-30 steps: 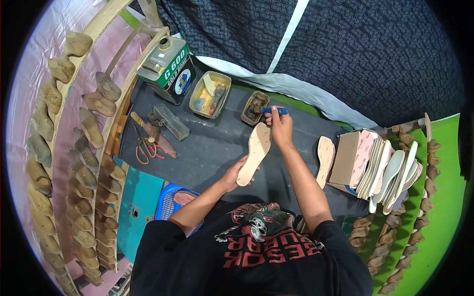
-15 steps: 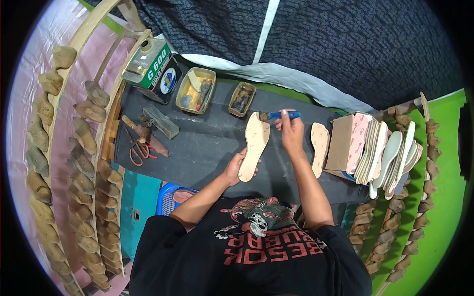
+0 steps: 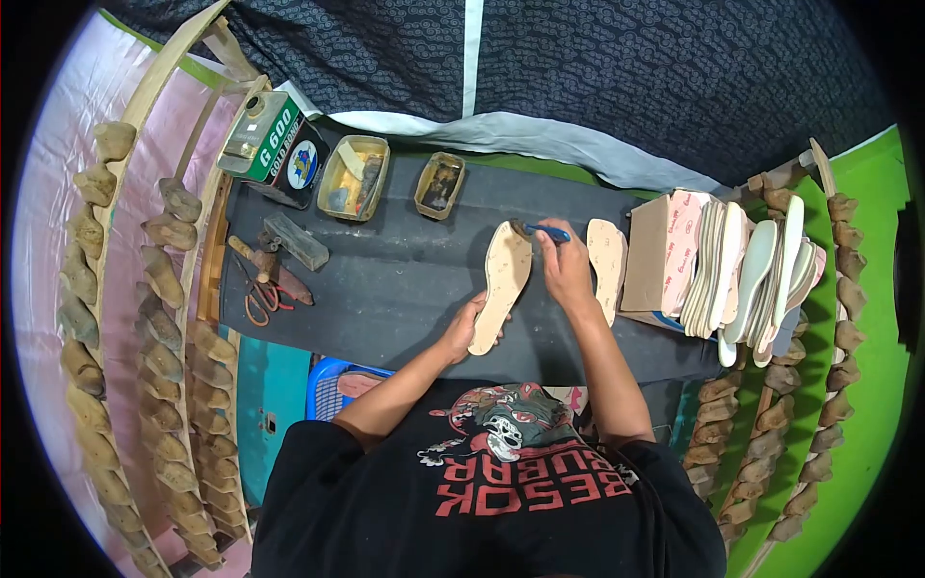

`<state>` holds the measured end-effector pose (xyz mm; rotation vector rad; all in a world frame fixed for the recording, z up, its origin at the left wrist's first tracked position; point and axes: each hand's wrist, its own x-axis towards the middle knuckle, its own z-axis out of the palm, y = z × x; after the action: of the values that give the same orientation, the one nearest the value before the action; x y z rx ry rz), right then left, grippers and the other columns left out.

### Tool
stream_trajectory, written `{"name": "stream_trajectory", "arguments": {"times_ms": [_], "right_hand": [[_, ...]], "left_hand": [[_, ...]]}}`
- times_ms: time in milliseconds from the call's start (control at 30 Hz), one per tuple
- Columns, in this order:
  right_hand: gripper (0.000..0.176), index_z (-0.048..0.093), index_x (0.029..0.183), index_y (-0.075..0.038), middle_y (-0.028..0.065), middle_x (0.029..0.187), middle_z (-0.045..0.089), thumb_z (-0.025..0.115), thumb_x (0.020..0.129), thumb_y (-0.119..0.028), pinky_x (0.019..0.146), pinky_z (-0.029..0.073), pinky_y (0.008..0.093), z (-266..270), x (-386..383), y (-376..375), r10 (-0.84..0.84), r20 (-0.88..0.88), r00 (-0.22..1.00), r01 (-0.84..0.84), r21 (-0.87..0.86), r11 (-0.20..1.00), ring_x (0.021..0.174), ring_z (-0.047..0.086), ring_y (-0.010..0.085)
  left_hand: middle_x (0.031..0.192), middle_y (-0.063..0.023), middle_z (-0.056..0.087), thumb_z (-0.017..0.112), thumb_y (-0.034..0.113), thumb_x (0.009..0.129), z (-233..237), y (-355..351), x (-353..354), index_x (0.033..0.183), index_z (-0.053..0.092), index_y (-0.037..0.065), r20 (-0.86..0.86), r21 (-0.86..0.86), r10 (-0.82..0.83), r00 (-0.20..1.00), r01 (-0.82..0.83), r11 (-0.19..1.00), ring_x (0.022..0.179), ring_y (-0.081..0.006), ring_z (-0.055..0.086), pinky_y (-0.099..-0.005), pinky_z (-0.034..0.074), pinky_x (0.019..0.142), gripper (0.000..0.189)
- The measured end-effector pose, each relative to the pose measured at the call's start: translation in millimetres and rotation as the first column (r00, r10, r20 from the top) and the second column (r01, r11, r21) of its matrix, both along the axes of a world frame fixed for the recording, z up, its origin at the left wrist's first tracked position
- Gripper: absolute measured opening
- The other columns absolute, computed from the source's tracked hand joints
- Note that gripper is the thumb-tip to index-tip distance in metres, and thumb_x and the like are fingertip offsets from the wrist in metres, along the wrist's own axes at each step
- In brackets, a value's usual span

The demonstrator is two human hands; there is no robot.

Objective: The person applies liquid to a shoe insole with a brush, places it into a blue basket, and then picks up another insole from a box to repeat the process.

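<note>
A pale, speckled insole (image 3: 505, 279) is gripped near its narrow heel end by my left hand (image 3: 466, 326), tilted up above the dark table. My right hand (image 3: 567, 265) is closed round the blue handle of a brush (image 3: 546, 231). The dark bristles touch the insole's upper right edge. Just right of my right hand, a second insole (image 3: 606, 260) lies on the table, partly behind the hand and forearm. Farther off, a small tray (image 3: 441, 185) holds dark, crusted residue.
A glue can (image 3: 270, 149) and a yellowish tray (image 3: 354, 178) stand at the back left. Scissors (image 3: 258, 301), a hammer (image 3: 252, 254) and a grey block (image 3: 296, 241) lie left. Stacked soles (image 3: 713, 265) lean by a cardboard box (image 3: 647, 252). Racks of shoe lasts (image 3: 93, 366) flank both sides.
The brush has turned and now points more away from me, its bristles at the insole's right edge. The head view has shifted, so the table items sit farther left.
</note>
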<state>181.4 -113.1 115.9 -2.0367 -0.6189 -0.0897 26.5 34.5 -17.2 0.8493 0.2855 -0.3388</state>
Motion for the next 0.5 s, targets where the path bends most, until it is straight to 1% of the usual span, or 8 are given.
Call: {"name": "stream_trajectory", "arguments": {"times_ms": [100,200,233,333,367,400,467,500], "right_hand": [[0.020,0.065,0.110,0.002,0.0225,0.103,0.071,0.064,0.103,-0.016,0.081,0.054,0.0442,1.8,-1.4,-12.7,-0.013,0.000,1.000,0.013,0.000,1.000,0.093,0.069,0.0431],[0.018,0.064,0.110,0.002,0.0222,0.102,0.071,0.065,0.102,-0.015,0.081,0.054,0.0448,0.0,-17.1,-22.3,0.114,0.008,0.993,-0.115,0.018,0.993,0.092,0.069,0.0427],[0.019,0.066,0.112,0.001,0.0198,0.102,0.072,0.063,0.104,-0.016,0.083,0.055,0.0405,-3.3,-20.7,-26.9,0.152,0.036,0.988,-0.151,-0.030,0.988,0.093,0.071,0.0369],[0.016,0.065,0.109,0.001,0.0220,0.101,0.070,0.066,0.101,-0.013,0.083,0.054,0.0442,-9.9,-21.6,-36.3,0.099,0.049,0.994,-0.102,0.059,0.993,0.094,0.069,0.0426],[0.016,0.065,0.110,0.001,0.0217,0.102,0.071,0.066,0.101,-0.012,0.084,0.055,0.0431,-10.0,-17.4,-41.7,0.055,-0.004,0.998,-0.055,0.041,0.998,0.095,0.070,0.0419],[0.017,0.065,0.111,0.001,0.0215,0.103,0.071,0.065,0.101,-0.012,0.083,0.055,0.0427,-9.0,-12.7,-45.9,0.026,-0.011,1.000,-0.026,0.046,0.999,0.094,0.070,0.0414],[0.017,0.065,0.112,0.001,0.0212,0.104,0.071,0.065,0.102,-0.013,0.082,0.056,0.0421,-7.6,-2.1,-52.1,-0.024,-0.021,0.999,0.025,0.058,0.998,0.093,0.070,0.0405],[0.018,0.065,0.113,0.001,0.0206,0.105,0.072,0.065,0.102,-0.013,0.081,0.056,0.0414,-7.8,2.6,-54.4,-0.019,0.023,1.000,0.018,0.052,0.998,0.093,0.071,0.0392]], "left_hand": [[0.110,-0.0093,0.070,0.034,0.042,0.110,2.0,-12.9,-0.3,0.155,0.042,0.011,0.002,0.017,0.005,1.000,-0.005,1.000,0.079,-0.0174,0.069,-0.0326,0.060,0.068,0.056],[0.111,-0.0095,0.070,0.036,0.044,0.110,1.7,-23.6,-0.5,0.157,0.040,0.012,0.013,0.028,0.029,0.999,-0.029,0.999,0.079,-0.0173,0.068,-0.0327,0.059,0.069,0.056],[0.113,-0.0098,0.070,0.037,0.044,0.110,1.0,-26.4,0.0,0.158,0.038,0.013,0.016,0.031,0.035,0.999,-0.036,0.999,0.080,-0.0171,0.068,-0.0327,0.059,0.070,0.058],[0.117,-0.0106,0.069,0.039,0.044,0.110,7.9,-34.8,-0.4,0.164,0.028,0.015,0.044,0.074,0.025,0.999,-0.028,0.997,0.082,-0.0164,0.067,-0.0324,0.059,0.073,0.063],[0.118,-0.0108,0.068,0.039,0.044,0.110,11.9,-37.9,-1.5,0.166,0.025,0.015,0.057,0.093,0.017,0.998,-0.022,0.995,0.082,-0.0162,0.067,-0.0322,0.059,0.074,0.065],[0.118,-0.0109,0.068,0.039,0.043,0.110,12.8,-40.9,-2.4,0.167,0.022,0.016,0.055,0.096,0.003,0.998,-0.008,0.995,0.083,-0.0160,0.067,-0.0320,0.059,0.075,0.066],[0.119,-0.0111,0.068,0.039,0.043,0.110,15.1,-46.5,-3.9,0.169,0.018,0.017,0.056,0.103,-0.017,0.998,0.011,0.995,0.085,-0.0158,0.067,-0.0317,0.059,0.076,0.068],[0.119,-0.0111,0.068,0.039,0.042,0.110,14.8,-49.6,-5.3,0.169,0.019,0.017,0.055,0.109,-0.004,0.998,-0.002,0.994,0.086,-0.0159,0.067,-0.0318,0.059,0.076,0.067]]}}
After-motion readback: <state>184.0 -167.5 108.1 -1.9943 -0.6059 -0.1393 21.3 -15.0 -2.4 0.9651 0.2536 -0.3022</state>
